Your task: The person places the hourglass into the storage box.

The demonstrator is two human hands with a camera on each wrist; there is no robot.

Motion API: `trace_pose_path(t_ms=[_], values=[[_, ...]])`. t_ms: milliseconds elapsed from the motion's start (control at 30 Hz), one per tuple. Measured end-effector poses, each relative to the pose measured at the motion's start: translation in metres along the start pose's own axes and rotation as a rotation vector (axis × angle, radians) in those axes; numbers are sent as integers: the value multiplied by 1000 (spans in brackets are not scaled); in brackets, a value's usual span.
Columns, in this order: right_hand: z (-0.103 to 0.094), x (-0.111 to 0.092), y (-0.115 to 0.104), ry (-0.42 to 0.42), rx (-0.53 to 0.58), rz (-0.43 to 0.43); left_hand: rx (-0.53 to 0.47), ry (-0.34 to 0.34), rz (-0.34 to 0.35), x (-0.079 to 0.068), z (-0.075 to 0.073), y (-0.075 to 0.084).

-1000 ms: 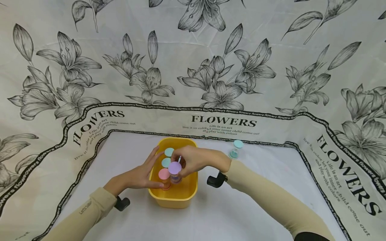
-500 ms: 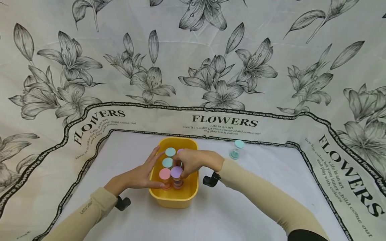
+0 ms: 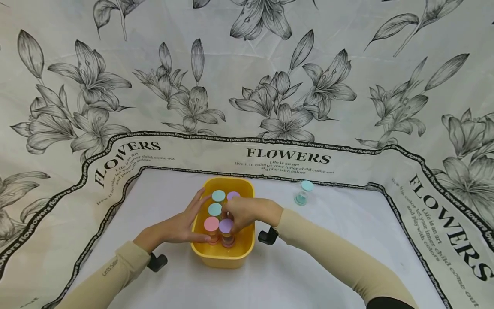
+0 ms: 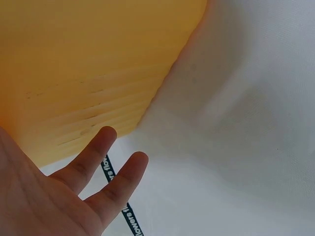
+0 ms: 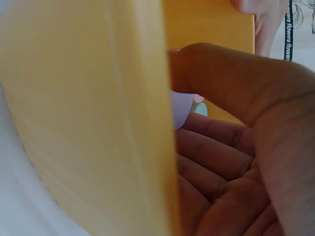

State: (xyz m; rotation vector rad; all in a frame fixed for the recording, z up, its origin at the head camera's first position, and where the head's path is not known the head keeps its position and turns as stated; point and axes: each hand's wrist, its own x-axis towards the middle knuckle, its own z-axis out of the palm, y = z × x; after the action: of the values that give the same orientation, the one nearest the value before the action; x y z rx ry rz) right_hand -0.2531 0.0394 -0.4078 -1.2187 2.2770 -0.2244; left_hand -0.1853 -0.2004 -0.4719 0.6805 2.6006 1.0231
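Observation:
In the head view my right hand [image 3: 242, 213] reaches over the right rim of a yellow bin [image 3: 223, 259]. It pinches a purple-capped sand timer [image 3: 226, 226], standing at the front of the bin next to a pink-capped sand timer [image 3: 211, 224]. The right wrist view shows thumb and fingers around the purple cap [image 5: 182, 109], partly hidden by the bin wall. My left hand [image 3: 179, 225] rests at the bin's left rim, fingers straight and spread, thumb over the rim by the pink timer. Two of its fingers [image 4: 123, 187] extend along the bin's outer wall in the left wrist view.
Behind them in the bin are two teal-capped sand timers [image 3: 215, 209] and another purple-capped one [image 3: 233, 195], partly covered by the right hand. A teal sand timer [image 3: 303, 193] stands on the white cloth [image 3: 293, 266] to the bin's right. Flower-printed fabric [image 3: 285, 107] rises behind.
My right hand has lowered the purple sand timer to the bin's floor beside the pink one and moved slightly toward me. The rear purple timer has come into view. The left hand has stayed put.

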Motion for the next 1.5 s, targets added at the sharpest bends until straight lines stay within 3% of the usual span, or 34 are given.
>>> trace_pose_path(t_ms=[367, 733, 1100, 1233, 1333, 1500], values=[[2, 0, 3, -14, -20, -4, -2, 3, -4, 2, -2, 4], [0, -2, 6, 52, -38, 49, -29, 4, 6, 3, -2, 3], [1, -3, 8, 94, -90, 7, -39, 3, 21, 2, 1, 2], [-4, -11, 9, 105, -36, -2, -42, 2, 14, 2, 2, 1], [-14, -22, 16, 156, 35, -35, -36, 3, 3, 2, 3, 0], [-32, -48, 41, 344, 93, -55, -29, -1, -11, 1, 3, 1]])
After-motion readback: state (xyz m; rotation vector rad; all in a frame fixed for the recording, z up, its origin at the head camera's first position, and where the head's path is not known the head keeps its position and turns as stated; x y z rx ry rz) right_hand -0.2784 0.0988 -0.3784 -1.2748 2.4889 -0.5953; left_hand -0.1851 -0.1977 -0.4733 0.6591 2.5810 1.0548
